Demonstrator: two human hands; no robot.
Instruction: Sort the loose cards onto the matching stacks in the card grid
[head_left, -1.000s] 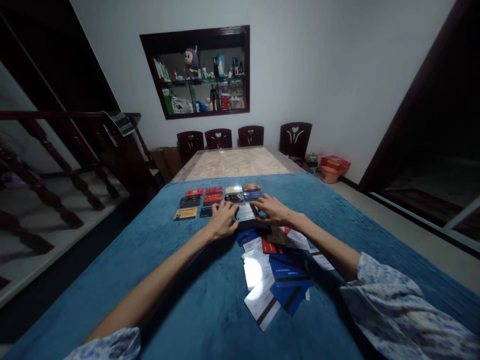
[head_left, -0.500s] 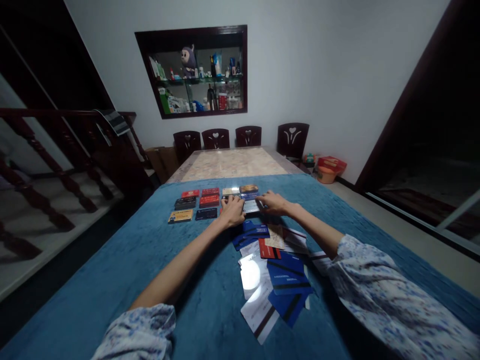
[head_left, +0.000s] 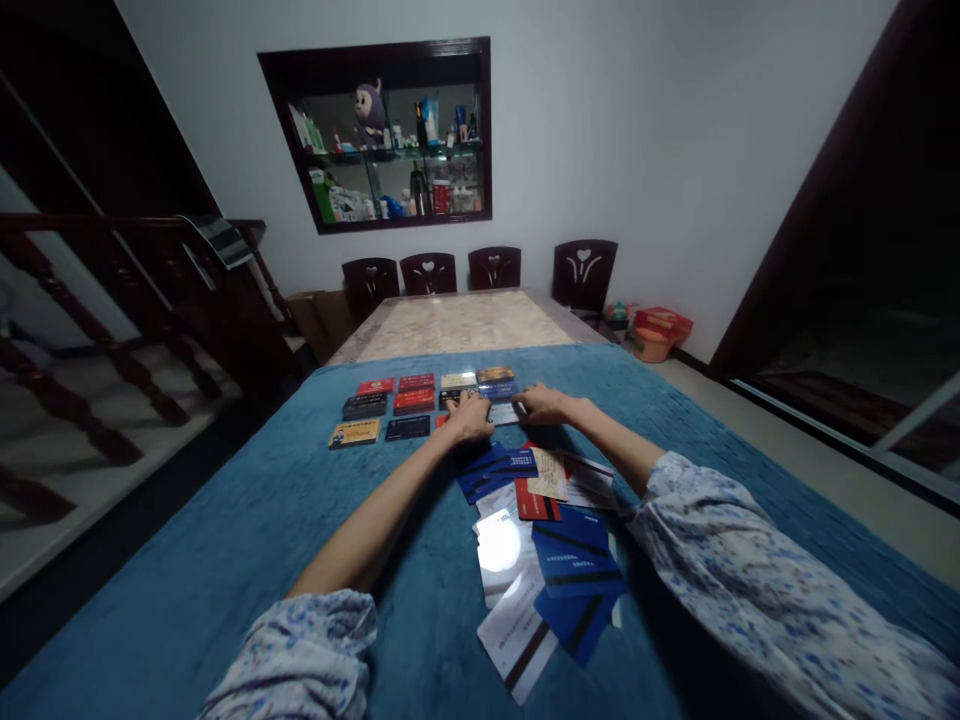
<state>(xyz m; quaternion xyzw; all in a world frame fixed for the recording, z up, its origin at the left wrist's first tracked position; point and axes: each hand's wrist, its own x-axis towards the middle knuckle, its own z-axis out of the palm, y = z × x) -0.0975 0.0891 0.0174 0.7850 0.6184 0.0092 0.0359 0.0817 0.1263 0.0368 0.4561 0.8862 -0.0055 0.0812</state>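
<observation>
A stack of whitish cards (head_left: 505, 413) lies at the front right of neat card rows, between my two hands. My left hand (head_left: 470, 416) is bent at its left edge, partly covering an orange-red card. My right hand (head_left: 546, 404) has curled fingers at its right edge. A blue stack (head_left: 498, 389) sits just behind. Left of my hands are red cards (head_left: 415, 401), dark cards (head_left: 408, 427) and a yellow card (head_left: 355, 433). Nearer me spreads a loose overlapping pile with blue cards (head_left: 574, 545), white cards (head_left: 517, 630), a red card (head_left: 534, 502) and a beige card (head_left: 548, 474).
A blue cloth (head_left: 300, 540) covers the near part of the long table (head_left: 465, 325). Several dark chairs (head_left: 585, 275) stand at its far end. On the left is a wooden railing (head_left: 112, 300); an orange tub (head_left: 652, 345) stands on the floor at right.
The view has shifted slightly. Both hands stay at the whitish card stack, with only small finger movements; my right forearm has drawn in a little. The loose pile looks the same.
</observation>
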